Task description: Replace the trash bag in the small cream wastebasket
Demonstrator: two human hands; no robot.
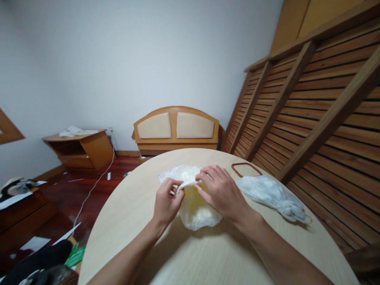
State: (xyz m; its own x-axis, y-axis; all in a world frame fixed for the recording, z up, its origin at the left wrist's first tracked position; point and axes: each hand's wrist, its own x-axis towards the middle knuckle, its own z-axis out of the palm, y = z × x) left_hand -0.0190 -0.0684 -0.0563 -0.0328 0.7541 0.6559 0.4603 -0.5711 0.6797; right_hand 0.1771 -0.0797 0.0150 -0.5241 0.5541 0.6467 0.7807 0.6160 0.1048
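Note:
A thin white plastic bag rests on the round pale table, in front of me. Something yellowish shows through its film; what it is cannot be made out. My left hand pinches the bag's gathered upper edge between thumb and fingers. On the other side of the opening, my right hand holds the same edge with thumb and fingertips. Part of the bag spreads out beyond both hands.
To the right on the table lie another filled whitish plastic bag and a brown rounded frame. A slatted wooden panel leans along the right side. A headboard and small cabinet stand beyond.

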